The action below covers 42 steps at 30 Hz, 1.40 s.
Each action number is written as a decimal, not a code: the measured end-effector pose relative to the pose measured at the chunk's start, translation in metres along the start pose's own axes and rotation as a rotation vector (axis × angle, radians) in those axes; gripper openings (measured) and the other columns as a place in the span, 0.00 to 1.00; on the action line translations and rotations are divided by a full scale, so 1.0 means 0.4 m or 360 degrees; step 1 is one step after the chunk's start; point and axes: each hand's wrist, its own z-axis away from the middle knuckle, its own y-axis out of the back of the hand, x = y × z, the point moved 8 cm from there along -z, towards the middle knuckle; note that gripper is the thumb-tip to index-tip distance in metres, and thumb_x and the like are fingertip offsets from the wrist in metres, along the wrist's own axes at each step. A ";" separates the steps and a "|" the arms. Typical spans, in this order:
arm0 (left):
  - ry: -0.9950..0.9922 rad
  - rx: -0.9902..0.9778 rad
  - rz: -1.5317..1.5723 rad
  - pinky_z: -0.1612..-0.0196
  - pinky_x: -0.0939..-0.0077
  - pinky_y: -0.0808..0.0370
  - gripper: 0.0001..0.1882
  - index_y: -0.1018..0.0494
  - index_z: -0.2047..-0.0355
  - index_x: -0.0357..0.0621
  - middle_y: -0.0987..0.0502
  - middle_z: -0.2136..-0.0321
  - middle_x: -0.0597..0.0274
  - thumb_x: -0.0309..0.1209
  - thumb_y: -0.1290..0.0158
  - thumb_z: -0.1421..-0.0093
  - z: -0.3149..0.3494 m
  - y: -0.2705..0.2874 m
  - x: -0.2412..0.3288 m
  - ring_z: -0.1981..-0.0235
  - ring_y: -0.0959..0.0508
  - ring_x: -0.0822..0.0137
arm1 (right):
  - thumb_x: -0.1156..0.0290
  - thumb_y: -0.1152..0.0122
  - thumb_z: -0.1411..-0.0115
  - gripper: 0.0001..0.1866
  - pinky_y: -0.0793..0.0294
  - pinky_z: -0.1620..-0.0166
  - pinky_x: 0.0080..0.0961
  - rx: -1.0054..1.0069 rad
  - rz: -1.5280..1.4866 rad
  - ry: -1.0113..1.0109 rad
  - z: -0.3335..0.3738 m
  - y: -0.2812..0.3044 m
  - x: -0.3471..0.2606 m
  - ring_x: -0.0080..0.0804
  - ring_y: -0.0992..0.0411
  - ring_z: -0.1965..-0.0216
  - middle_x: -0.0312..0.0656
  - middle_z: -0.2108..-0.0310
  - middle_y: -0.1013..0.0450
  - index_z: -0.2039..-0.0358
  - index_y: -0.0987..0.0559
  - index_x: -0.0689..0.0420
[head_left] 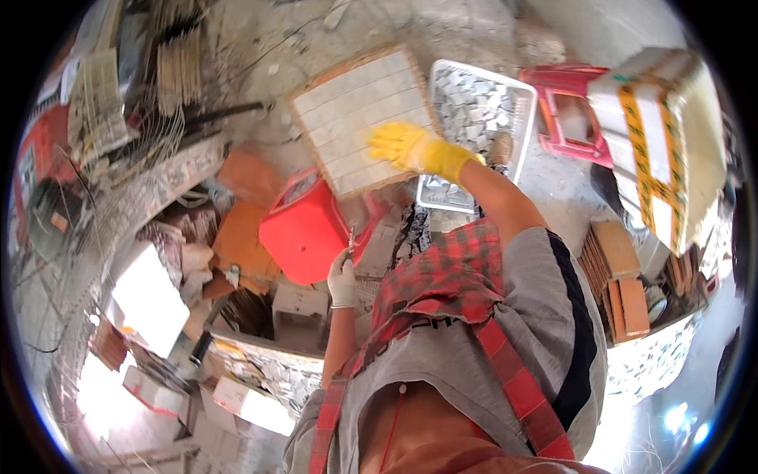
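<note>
My right hand (410, 148), in a yellow rubber glove, reaches over a square pale panel (351, 103) with a brown edge. Its fingers are stretched out and slightly blurred, over or lightly touching the face, which is lined in rows. A whitish glove covers my left hand (343, 281), closed on a slim stick-like thing (351, 237) that points away from me; its kind is too small to make out. Beside that hand is a red plastic stool (298, 237), next to the panel's near left corner.
Right of the panel stands a white plastic basket (530, 110) of small pale tile pieces. Farther right are a dark pink stool (545, 110) and a taped white foam box (695, 150). Brown cardboard (241, 245) and stacked boards lie left; more cardboard pieces (628, 304) sit at right.
</note>
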 end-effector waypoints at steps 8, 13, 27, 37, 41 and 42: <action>-0.0960 -0.0727 -0.0513 0.66 0.79 0.27 0.14 0.22 0.48 0.37 0.21 0.66 0.62 0.26 0.49 0.31 0.128 -0.523 0.775 0.73 0.26 0.77 | 0.61 0.45 0.35 0.07 0.20 0.59 0.43 -0.0732 0.0311 -0.1748 0.792 0.507 0.115 0.44 0.19 0.61 0.37 0.64 0.19 0.63 0.20 0.46; -0.2426 -0.1043 -0.0545 0.55 0.65 0.22 0.14 0.22 0.48 0.39 0.18 0.60 0.49 0.28 0.44 0.33 0.578 -1.037 1.336 0.59 0.17 0.52 | 0.52 0.57 0.30 0.20 0.22 0.52 0.49 -0.0557 -0.0369 -0.2777 1.394 0.538 -0.129 0.50 0.21 0.52 0.44 0.54 0.19 0.54 0.18 0.44; -0.2757 -0.1297 -0.2820 0.51 0.53 0.20 0.15 0.20 0.51 0.52 0.19 0.54 0.52 0.28 0.53 0.33 0.791 -2.440 1.304 0.52 0.18 0.47 | 0.38 0.50 0.33 0.29 0.23 0.45 0.42 0.0829 -0.1119 -0.4241 1.746 0.627 -0.757 0.51 0.23 0.47 0.48 0.53 0.19 0.46 0.17 0.44; -0.3009 -0.1378 -0.2996 0.50 0.55 0.19 0.16 0.21 0.48 0.45 0.19 0.50 0.48 0.27 0.54 0.32 0.618 -2.491 1.213 0.51 0.17 0.46 | 0.44 0.50 0.32 0.24 0.24 0.46 0.44 0.0605 -0.0912 -0.4065 1.688 0.649 -0.699 0.53 0.23 0.49 0.48 0.53 0.20 0.51 0.17 0.45; -0.3075 -0.1357 -0.3248 0.50 0.56 0.19 0.17 0.21 0.47 0.44 0.18 0.50 0.48 0.27 0.56 0.31 0.699 -2.401 1.237 0.51 0.17 0.47 | 0.58 0.38 0.32 0.21 0.23 0.46 0.35 0.1771 0.0324 -0.3848 1.785 1.003 -0.638 0.47 0.20 0.51 0.51 0.49 0.20 0.45 0.19 0.56; -0.3073 -0.1355 -0.3173 0.50 0.56 0.19 0.17 0.21 0.47 0.43 0.18 0.51 0.49 0.26 0.55 0.31 0.708 -2.381 1.252 0.51 0.17 0.47 | 0.65 0.33 0.34 0.20 0.22 0.47 0.33 0.2090 0.0543 -0.3595 1.804 1.116 -0.604 0.42 0.20 0.51 0.51 0.51 0.19 0.46 0.19 0.62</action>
